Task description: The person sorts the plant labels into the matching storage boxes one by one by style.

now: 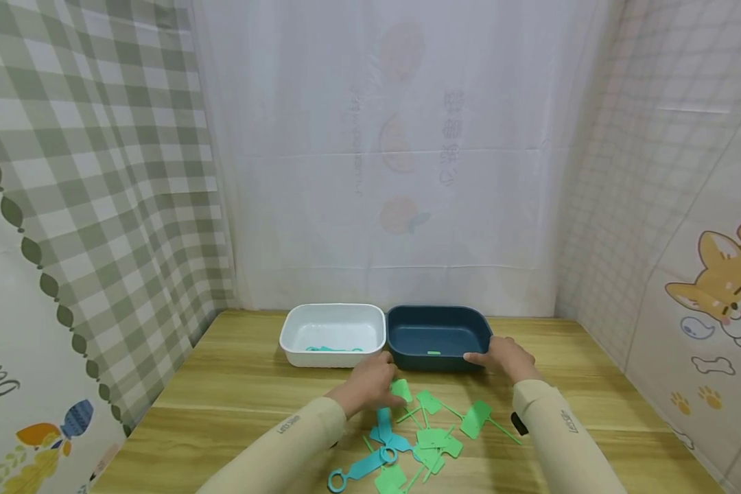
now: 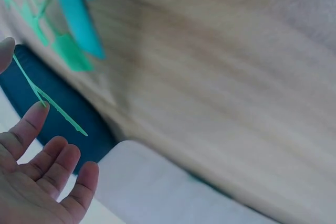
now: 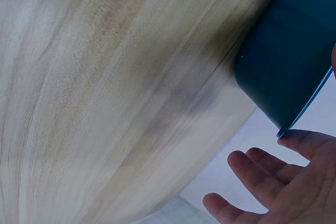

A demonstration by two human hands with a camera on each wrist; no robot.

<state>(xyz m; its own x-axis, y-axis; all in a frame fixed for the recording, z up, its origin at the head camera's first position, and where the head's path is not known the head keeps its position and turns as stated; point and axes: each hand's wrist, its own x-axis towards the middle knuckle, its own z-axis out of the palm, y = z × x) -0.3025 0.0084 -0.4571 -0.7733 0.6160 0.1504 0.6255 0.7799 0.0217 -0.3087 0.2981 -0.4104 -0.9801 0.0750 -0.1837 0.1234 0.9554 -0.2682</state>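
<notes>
My left hand (image 1: pixel 370 385) is over the pile, just in front of the bins. Between its thumb and index finger it pinches a green tag-shaped cable tie (image 2: pixel 60 113), seen edge-on in the left wrist view; the other fingers are loosely bent. My right hand (image 1: pixel 508 357) holds the right front corner of the dark blue bin (image 1: pixel 438 363), thumb at the front rim and index finger at the corner. More green tag ties (image 1: pixel 431 439) lie scattered on the table, mixed with blue strips with ring ends (image 1: pixel 364 466).
A white bin (image 1: pixel 333 359) stands left of the dark blue one, with blue strips (image 1: pixel 330 349) inside. A small green piece (image 1: pixel 433 353) shows in the dark blue bin. Wood-look table (image 1: pixel 222 412); patterned curtains (image 1: pixel 123 165) hang on the sides and behind.
</notes>
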